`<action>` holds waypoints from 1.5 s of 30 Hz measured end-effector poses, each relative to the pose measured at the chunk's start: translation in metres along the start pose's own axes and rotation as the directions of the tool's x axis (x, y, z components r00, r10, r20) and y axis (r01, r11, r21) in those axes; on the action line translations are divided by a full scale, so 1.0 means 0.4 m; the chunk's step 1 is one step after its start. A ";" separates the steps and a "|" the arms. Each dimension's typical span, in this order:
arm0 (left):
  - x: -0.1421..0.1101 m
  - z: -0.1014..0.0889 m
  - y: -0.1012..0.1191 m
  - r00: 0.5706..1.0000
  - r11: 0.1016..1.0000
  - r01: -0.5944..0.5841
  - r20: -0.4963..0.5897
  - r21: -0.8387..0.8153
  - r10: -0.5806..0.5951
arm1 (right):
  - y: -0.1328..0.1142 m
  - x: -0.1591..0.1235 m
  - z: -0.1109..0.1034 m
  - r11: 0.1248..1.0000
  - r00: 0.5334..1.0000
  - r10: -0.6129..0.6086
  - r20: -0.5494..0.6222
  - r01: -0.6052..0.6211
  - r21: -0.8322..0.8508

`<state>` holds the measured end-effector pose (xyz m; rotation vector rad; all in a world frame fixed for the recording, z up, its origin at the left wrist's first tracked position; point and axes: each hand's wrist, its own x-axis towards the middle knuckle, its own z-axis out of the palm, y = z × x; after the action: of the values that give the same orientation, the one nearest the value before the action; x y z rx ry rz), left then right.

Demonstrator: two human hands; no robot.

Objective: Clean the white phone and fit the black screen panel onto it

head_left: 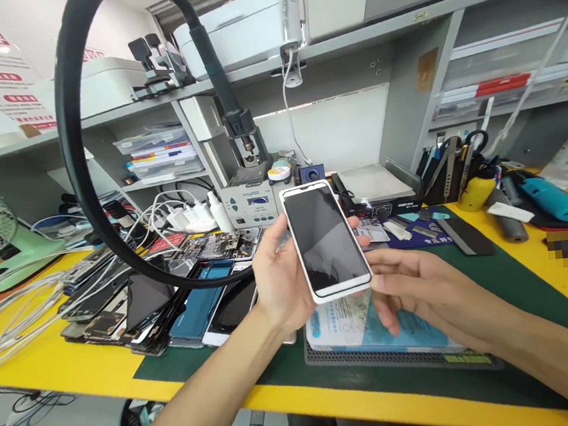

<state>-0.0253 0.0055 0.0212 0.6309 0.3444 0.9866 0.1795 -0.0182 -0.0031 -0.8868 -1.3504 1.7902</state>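
A white smartphone (324,236) with a dark, blank screen is held tilted above the bench, its screen facing me. My left hand (282,273) cradles it from behind, with the thumb along the left edge and fingertips showing past the right edge. At the phone's lower right corner, my right hand (416,284) pinches the edge between thumb and forefinger, while its other fingers curl loosely below. Under both hands lies a blue-and-white packet (400,329) on a dark textured pad (378,358).
A thick black hose (69,146) loops down at the left from the grey rework station (248,206). Phones and phone parts (142,300) are piled left of the hands. A tool holder (446,177) and teal tool (557,200) stand right. A green fan (4,226) is far left.
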 end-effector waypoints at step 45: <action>0.003 -0.002 -0.005 0.980 0.939 -0.107 0.194 0.327 0.044 | -0.041 -0.013 -0.014 0.996 0.999 0.013 0.037 -0.016 0.089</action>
<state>-0.0238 0.0059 0.0194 1.0468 0.3286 0.9414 0.1891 -0.0169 0.0122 -0.8219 -1.2793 1.8710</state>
